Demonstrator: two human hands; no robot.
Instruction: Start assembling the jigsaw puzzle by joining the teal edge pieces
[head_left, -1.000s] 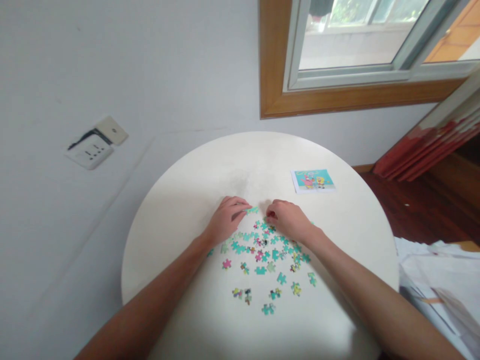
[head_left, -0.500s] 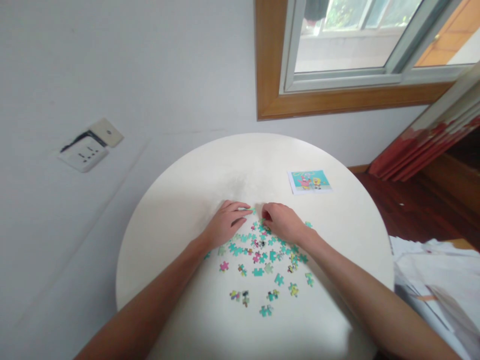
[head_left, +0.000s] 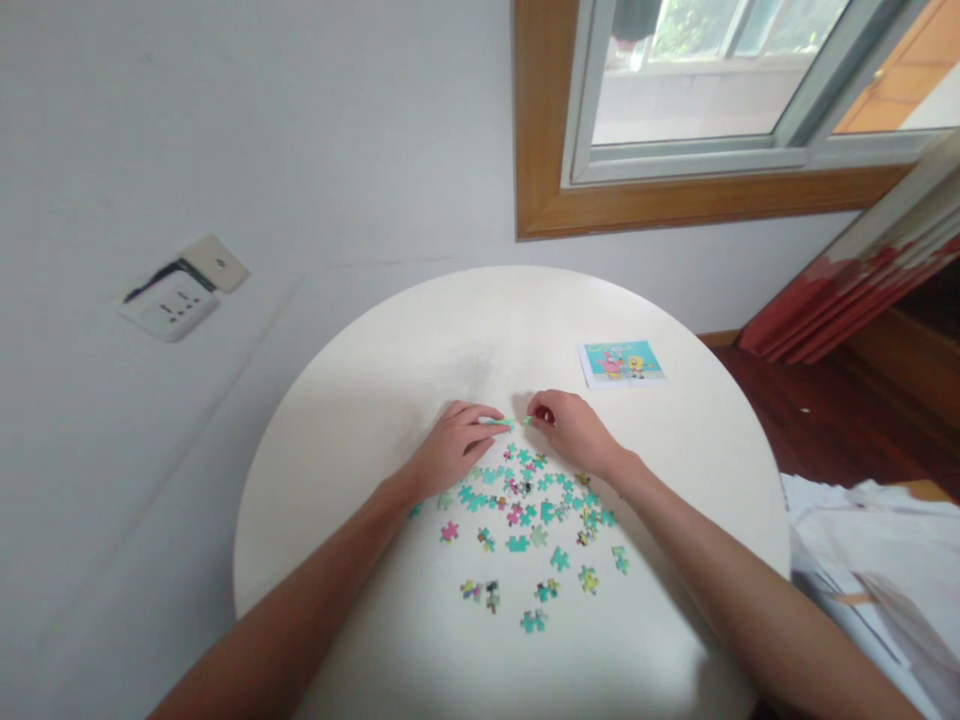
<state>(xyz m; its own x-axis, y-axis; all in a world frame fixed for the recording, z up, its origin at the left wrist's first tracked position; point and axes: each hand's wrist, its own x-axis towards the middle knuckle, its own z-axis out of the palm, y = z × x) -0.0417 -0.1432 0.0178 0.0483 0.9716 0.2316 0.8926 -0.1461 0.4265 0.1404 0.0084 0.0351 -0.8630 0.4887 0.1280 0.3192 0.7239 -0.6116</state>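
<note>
Several small teal, pink and yellow jigsaw pieces (head_left: 536, 515) lie scattered on a round white table (head_left: 375, 420). My left hand (head_left: 454, 445) rests at the pile's far left edge, fingers pressed on a teal piece (head_left: 504, 423) at its fingertips. My right hand (head_left: 571, 432) is just to the right, fingers pinched on a small teal piece (head_left: 528, 420) held close to the left hand's piece. The two pieces nearly touch above the pile's far side.
A small picture card (head_left: 622, 361) lies on the table at the far right. A wall socket (head_left: 176, 293) is on the left wall and a wood-framed window (head_left: 675, 190) behind. White papers (head_left: 870, 560) sit off the table's right edge.
My right hand lifted from the pile and moved slightly up and left with a piece, meeting the piece under my left fingertips. The left hand barely moved.
</note>
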